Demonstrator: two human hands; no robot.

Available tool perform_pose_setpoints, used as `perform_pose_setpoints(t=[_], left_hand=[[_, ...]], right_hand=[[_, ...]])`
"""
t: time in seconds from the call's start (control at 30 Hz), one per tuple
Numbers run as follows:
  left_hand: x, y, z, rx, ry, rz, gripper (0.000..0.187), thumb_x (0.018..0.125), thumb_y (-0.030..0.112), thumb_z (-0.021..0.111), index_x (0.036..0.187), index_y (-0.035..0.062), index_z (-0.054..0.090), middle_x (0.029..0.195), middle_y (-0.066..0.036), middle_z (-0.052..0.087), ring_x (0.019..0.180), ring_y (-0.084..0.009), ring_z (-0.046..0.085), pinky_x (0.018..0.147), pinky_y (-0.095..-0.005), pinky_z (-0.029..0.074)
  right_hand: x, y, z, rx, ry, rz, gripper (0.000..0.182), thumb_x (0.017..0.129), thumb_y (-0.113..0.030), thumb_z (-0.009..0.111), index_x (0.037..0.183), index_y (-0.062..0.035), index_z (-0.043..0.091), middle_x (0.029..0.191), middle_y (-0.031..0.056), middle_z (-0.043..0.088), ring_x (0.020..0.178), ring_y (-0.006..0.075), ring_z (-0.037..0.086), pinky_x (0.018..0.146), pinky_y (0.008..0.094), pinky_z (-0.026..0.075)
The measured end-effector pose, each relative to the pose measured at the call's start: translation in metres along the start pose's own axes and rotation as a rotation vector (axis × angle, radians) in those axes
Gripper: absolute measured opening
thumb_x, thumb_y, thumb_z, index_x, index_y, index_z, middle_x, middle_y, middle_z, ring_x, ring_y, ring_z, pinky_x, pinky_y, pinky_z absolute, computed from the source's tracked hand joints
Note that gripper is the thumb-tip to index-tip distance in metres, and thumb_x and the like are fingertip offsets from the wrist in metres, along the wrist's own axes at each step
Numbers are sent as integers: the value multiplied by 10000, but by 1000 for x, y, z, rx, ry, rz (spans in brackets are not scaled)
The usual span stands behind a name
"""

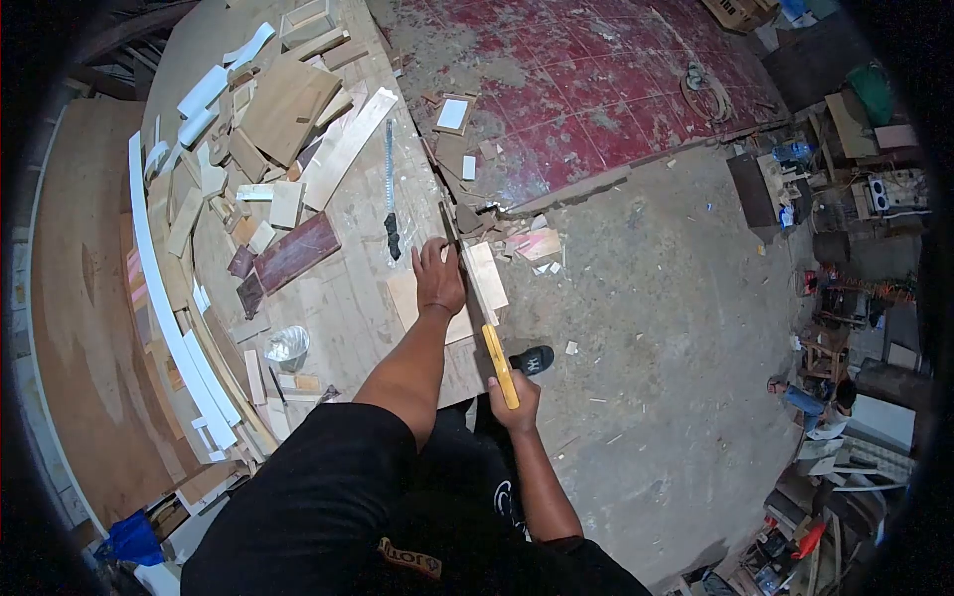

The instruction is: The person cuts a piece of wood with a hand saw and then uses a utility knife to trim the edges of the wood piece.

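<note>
Pressing on the pale board (402,293), the left hand (438,283) is lying palm-down, its fingers slightly spread and gripping nothing, apparently to steady the wood. The right hand (517,400) is curling its fingers closed around the lower end of the yellow handle (499,364) of the saw, probably for control from the body side. The blade (475,281) is running across the board, just beside the left fingertips — a tight margin. Board and saw are sitting at the right edge of the bench (370,343), near its closest corner; pale wood is showing past that edge, likely giving the blade room below. Offcuts (288,109) are crowding the far left corner — seemingly out of the saw's way.
</note>
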State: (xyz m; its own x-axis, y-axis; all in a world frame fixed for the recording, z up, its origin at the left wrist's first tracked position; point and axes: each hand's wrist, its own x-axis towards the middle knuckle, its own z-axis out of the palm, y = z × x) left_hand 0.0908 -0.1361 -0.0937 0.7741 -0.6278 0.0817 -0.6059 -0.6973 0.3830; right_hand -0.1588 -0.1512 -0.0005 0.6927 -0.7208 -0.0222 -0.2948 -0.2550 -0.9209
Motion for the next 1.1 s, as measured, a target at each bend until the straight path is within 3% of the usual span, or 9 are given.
perform_pose_setpoints(t=[0.07,0.13,0.67,0.73,0.77,0.97,1.03,1.07,1.1], left_hand=[[-1,0,-1,21,-11,7,418,889,145,604,1300,84,558,1293,-139,475,1345,-356,399,1216,-605,170],[-1,2,-2,41,-21,15,414,893,151,601,1300,86,558,1250,-132,482,1313,-351,417,1212,-605,175],[-3,3,-3,33,-1,52,449,859,152,637,1301,178,560,1193,-81,503,1295,-305,435,1213,-631,140],[-3,4,-5,42,-28,44,456,861,153,635,1309,180,559,1191,-82,503,1294,-305,436,1213,-634,139],[-3,5,-6,15,-20,46,455,857,131,620,1307,159,562,1199,-104,504,1287,-328,436,1206,-639,154],[-3,6,-9,-14,-4,56,450,857,114,605,1306,136,572,1209,-128,509,1269,-348,446,1199,-647,167],[-3,6,-10,-9,-7,56,447,860,117,606,1306,135,574,1207,-129,511,1267,-346,449,1198,-648,168],[-3,5,-9,-10,-5,60,447,863,122,607,1309,134,573,1204,-129,514,1267,-345,450,1198,-649,167],[-3,5,-8,-12,-2,63,446,867,127,608,1312,133,571,1201,-129,518,1268,-344,451,1198,-650,167]], right_hand=[[-5,3,-1,-1,3,15,188,854,-116,743,804,-17,591,685,176,606,629,385,644,580,433,507],[-8,4,-3,20,29,-15,254,858,-115,748,738,-30,541,601,139,553,503,270,582,515,376,457],[-42,16,-25,-2,14,-12,259,854,-106,727,727,-31,514,600,125,522,506,252,549,515,367,430],[-50,18,-31,2,-31,57,185,831,-112,742,778,-26,587,679,166,580,601,382,611,564,439,484],[-53,19,-33,1,-31,56,185,831,-112,742,778,-26,587,679,166,580,601,382,611,564,439,484],[-63,15,-46,49,-24,41,216,824,-89,753,753,-32,556,659,145,563,562,339,594,539,412,465],[-63,10,-49,64,23,17,291,836,-97,731,691,-51,483,579,85,484,491,194,486,498,347,391],[-64,11,-51,63,23,17,291,836,-97,731,691,-51,483,579,85,484,491,194,486,498,347,391],[-66,12,-55,39,-5,24,258,826,-89,743,713,-41,515,605,110,516,516,256,537,513,378,425]])
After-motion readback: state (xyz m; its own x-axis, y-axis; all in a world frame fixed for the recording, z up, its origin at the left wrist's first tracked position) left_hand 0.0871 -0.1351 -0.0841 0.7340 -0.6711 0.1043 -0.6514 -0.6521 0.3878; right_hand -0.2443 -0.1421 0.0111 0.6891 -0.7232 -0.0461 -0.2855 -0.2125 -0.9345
